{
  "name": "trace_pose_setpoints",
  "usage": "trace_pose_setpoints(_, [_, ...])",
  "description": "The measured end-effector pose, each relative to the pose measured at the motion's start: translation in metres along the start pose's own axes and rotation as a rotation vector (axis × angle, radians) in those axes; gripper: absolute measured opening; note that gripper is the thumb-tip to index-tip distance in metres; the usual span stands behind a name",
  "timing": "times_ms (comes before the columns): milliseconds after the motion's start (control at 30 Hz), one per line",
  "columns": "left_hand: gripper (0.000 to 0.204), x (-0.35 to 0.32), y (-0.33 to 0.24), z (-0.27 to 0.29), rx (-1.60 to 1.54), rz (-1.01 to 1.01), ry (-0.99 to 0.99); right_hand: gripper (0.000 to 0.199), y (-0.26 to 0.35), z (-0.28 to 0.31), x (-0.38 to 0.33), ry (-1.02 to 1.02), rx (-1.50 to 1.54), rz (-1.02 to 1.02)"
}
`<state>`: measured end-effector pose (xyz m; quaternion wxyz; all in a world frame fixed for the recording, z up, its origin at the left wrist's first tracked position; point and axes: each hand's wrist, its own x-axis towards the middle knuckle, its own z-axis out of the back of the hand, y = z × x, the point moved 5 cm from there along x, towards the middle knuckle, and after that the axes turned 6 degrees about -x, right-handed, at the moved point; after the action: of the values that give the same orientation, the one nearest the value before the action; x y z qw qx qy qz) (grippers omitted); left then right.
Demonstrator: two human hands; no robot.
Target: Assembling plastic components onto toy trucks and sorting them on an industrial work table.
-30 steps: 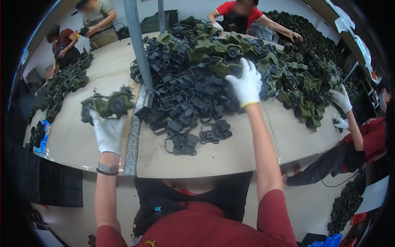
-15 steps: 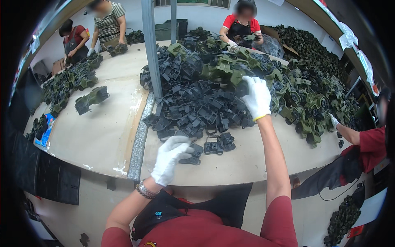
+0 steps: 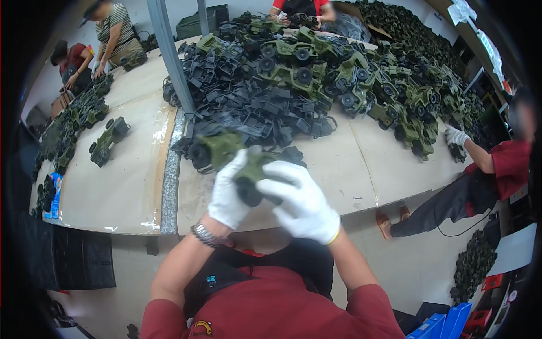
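Where half a second ago the hands were apart, both now meet over the surface edge on a green toy car: left hand and right hand clamped on it, black parts just behind, so joining appears underway.

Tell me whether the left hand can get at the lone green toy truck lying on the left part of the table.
Probably yes. The green toy truck lies alone on bare table with nothing around it, but the left hand is busy holding a green and black toy vehicle together with the right hand.
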<state>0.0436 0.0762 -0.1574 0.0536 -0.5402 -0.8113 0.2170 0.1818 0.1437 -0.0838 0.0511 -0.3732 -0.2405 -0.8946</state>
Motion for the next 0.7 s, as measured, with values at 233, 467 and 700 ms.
trace_pose_setpoints(233, [0.04,-0.055,-0.023,0.02,0.215,-0.14,-0.006,0.056,-0.215,0.028,-0.009,-0.282,-0.382,-0.901])
trace_pose_setpoints(467, [0.04,-0.076,-0.013,0.034,0.157,-0.095,-0.059,0.025,-0.244,0.044,-0.044,-0.498,0.19,-0.863])
trace_pose_setpoints(700, [0.04,-0.059,0.003,0.042,0.142,-0.026,-0.062,0.021,-0.226,0.077,-0.115,0.089,0.148,-1.132])
